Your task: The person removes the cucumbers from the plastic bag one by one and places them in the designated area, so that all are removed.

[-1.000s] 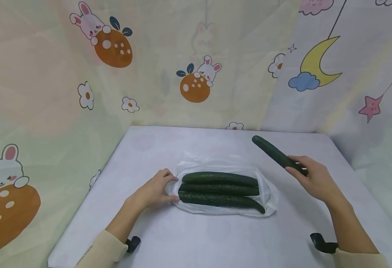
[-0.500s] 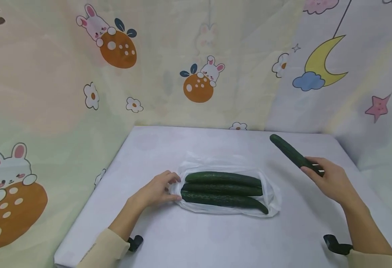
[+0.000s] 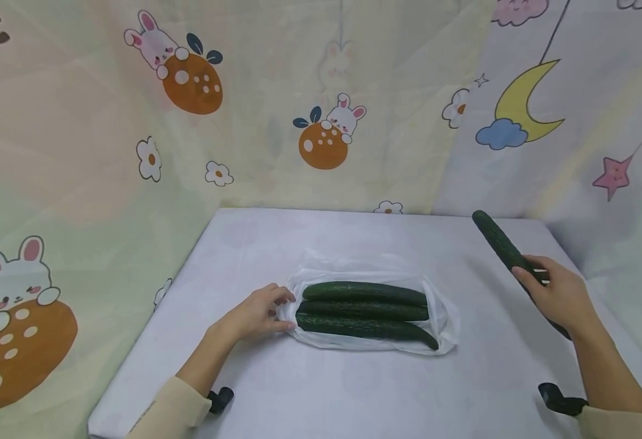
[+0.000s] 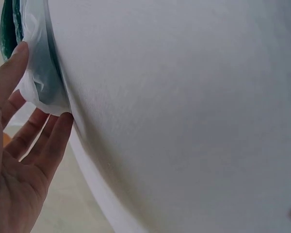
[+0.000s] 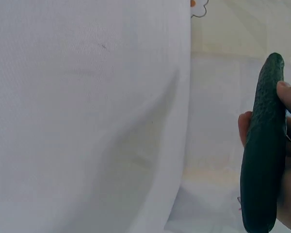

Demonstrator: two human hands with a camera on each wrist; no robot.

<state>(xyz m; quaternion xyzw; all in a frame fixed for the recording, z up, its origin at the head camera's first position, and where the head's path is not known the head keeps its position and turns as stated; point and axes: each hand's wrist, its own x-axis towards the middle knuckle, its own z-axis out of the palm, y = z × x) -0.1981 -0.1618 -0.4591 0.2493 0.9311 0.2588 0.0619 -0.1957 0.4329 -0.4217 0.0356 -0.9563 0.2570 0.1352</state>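
Three dark green cucumbers (image 3: 364, 311) lie side by side on a thin white plastic bag (image 3: 447, 329) in the middle of the table. At the bag's left end, my left hand (image 3: 257, 312) holds the plastic between thumb and fingers; in the left wrist view the fingertips touch the bag's end (image 4: 51, 94). Off to the right, above the table, my right hand (image 3: 559, 296) grips another cucumber (image 3: 497, 239) around its middle. That cucumber is tilted, its far end pointing up and left. The right wrist view shows the thumb along the cucumber (image 5: 264, 150), fingers behind it.
A white cloth covers the table (image 3: 353, 390). Printed fabric (image 3: 397, 122) with rabbits, flowers and a moon hangs behind and at both sides. A black wrist mount (image 3: 221, 400) sits by the left sleeve, another black mount (image 3: 559, 399) by the right.
My right hand has moved right with its cucumber, away from the bag, and the cucumber now stands more steeply. The left hand and the bag have stayed in place.
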